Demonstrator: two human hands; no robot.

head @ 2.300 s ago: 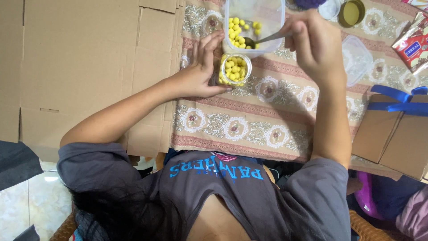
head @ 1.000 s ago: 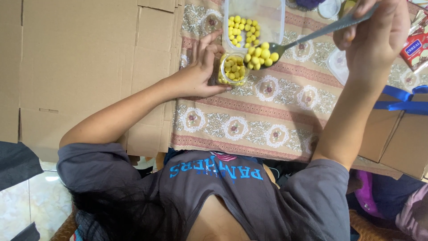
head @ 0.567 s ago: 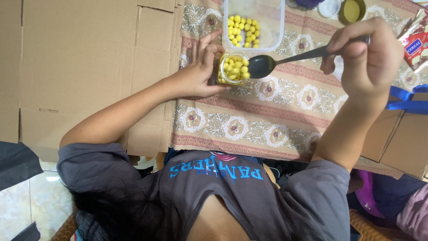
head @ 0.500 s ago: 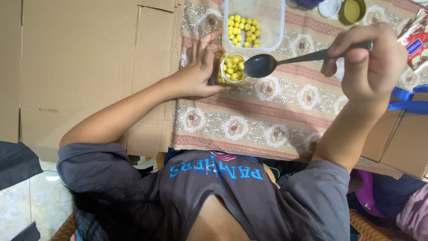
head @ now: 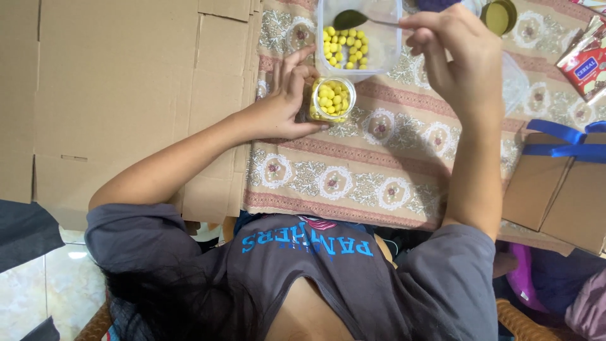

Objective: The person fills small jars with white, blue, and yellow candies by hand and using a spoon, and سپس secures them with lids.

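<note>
My left hand (head: pixel 284 104) curls around the small clear jar (head: pixel 332 99), fingers pressed to its side, holding it upright on the patterned tablecloth (head: pixel 379 170). The jar is packed with yellow round candies to near its brim. My right hand (head: pixel 457 53) is closed in a pinch on the handle of a metal spoon (head: pixel 353 19), whose bowl sits inside the clear plastic container (head: pixel 360 38) just beyond the jar. More yellow candies (head: pixel 346 49) lie in a loose cluster on the container's bottom, right under the spoon bowl. Jar and container nearly touch, the jar just in front of the container's near wall. Flattened cardboard (head: pixel 126 82) spreads under my left forearm. A cardboard box with a blue ribbon (head: pixel 562 142) sits off to my right.
</note>
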